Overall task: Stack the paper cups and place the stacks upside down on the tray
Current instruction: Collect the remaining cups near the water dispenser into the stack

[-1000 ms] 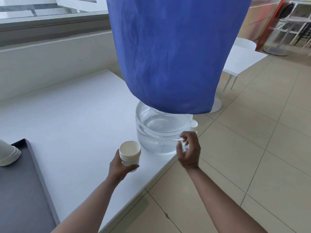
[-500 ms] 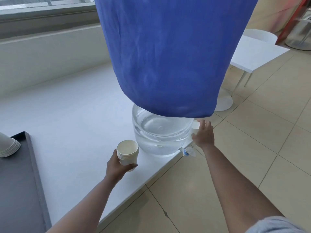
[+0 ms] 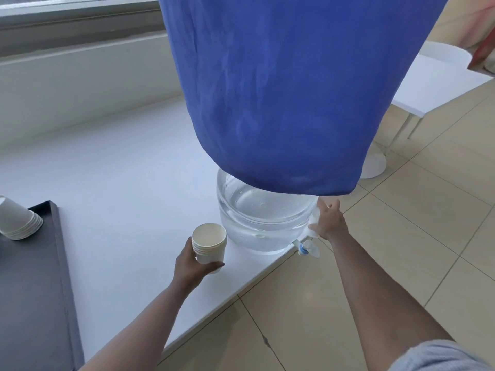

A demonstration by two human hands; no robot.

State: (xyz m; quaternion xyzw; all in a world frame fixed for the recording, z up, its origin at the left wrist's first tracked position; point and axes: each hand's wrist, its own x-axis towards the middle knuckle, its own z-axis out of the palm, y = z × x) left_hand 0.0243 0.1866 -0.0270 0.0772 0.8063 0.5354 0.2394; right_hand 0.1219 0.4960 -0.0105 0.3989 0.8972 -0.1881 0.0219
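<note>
My left hand (image 3: pixel 191 266) grips an upright stack of white paper cups (image 3: pixel 209 243) just above the white table (image 3: pixel 120 183), near its front edge. To the right of the water jug (image 3: pixel 262 223), my right hand (image 3: pixel 328 223) is closed around a single white paper cup (image 3: pixel 313 219), which the hand and jug mostly hide. At the left edge, another stack of cups (image 3: pixel 17 220) stands upside down on the dark grey tray (image 3: pixel 57 250).
A large blue cloth (image 3: pixel 289 89) covers the jug's upper part and blocks the view behind it. The jug's tap (image 3: pixel 306 247) juts over the table corner. A tiled floor lies to the right, with a second white table (image 3: pixel 434 84) beyond.
My right hand has moved from in front of the jug to its right side and closed on the single cup. My left hand still holds its stack in the same place.
</note>
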